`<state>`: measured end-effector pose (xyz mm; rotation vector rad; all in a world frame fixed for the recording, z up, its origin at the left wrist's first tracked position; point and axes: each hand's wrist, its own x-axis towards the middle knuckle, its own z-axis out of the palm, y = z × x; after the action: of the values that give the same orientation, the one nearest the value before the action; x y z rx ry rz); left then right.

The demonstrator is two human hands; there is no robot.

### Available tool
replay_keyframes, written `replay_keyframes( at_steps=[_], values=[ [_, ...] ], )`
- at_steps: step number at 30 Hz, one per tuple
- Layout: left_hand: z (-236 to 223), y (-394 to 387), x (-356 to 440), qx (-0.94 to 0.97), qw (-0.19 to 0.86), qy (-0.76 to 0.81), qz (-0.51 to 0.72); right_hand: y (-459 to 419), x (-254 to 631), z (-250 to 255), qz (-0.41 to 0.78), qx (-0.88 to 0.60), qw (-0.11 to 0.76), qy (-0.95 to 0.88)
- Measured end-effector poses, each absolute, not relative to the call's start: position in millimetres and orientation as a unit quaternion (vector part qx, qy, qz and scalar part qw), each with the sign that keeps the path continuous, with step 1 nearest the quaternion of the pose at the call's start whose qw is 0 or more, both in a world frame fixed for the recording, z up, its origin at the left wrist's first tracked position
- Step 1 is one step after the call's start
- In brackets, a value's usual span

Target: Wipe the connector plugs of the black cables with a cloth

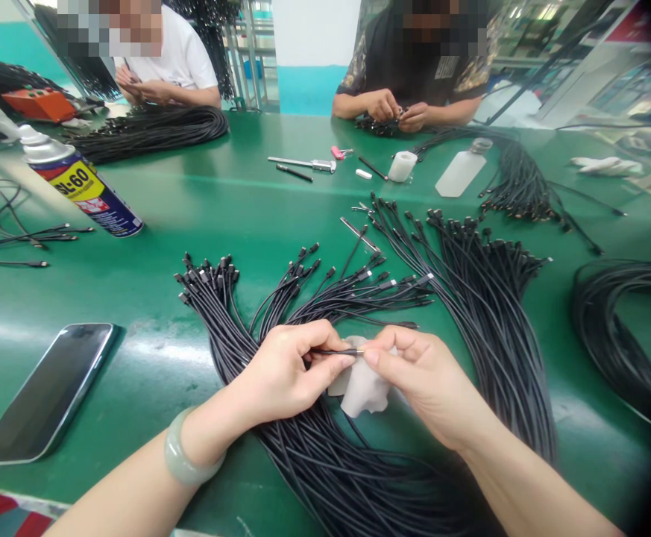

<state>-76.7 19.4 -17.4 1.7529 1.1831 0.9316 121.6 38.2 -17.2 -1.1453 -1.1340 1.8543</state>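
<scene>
My left hand (pixel 297 369) pinches a black cable (pixel 333 352) just behind its plug, the thumb and forefinger closed on it. At the cable's tip, the fingers of my right hand (pixel 414 373) are closed on a white cloth or tissue (pixel 365 388), which hangs down below them. Whether the cloth wraps the plug's metal end cannot be made out. Under my hands lies a thick bundle of black cables (pixel 325 447), its plugs fanned out beyond my left hand. A second cable bundle (pixel 487 321) lies to the right of my right hand.
A phone (pixel 48 395) lies at left, near a spray can (pixel 84 183). Calipers (pixel 303 163), tweezers (pixel 360 235), a white roll (pixel 402 166) and a plastic bottle (pixel 464 170) are farther back. Coiled cable (pixel 605 335) lies at right. Two people work across the green table (pixel 162 201).
</scene>
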Motion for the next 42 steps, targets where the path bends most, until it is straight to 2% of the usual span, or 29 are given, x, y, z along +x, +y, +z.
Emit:
replay_keyframes(
  at_steps=[5, 13, 24, 34, 42],
  values=[
    [-15, 19, -75, 0.699, 0.385, 0.472, 0.374, 37, 122, -18, 0.714, -0.436, 0.346, -0.424],
    [-9, 20, -75, 0.573, 0.562, 0.476, 0.36, 37, 120, -16, 0.718, -0.436, 0.33, -0.431],
    [-12, 21, -77, 0.521, 0.626, 0.47, 0.341, 37, 121, -18, 0.713, -0.437, 0.326, -0.441],
    [-10, 20, -73, 0.563, 0.579, 0.475, 0.35, 36, 121, -18, 0.711, -0.433, 0.325, -0.448],
    [-19, 17, -71, 0.688, 0.404, 0.479, 0.365, 37, 120, -18, 0.711, -0.445, 0.334, -0.43]
  ],
)
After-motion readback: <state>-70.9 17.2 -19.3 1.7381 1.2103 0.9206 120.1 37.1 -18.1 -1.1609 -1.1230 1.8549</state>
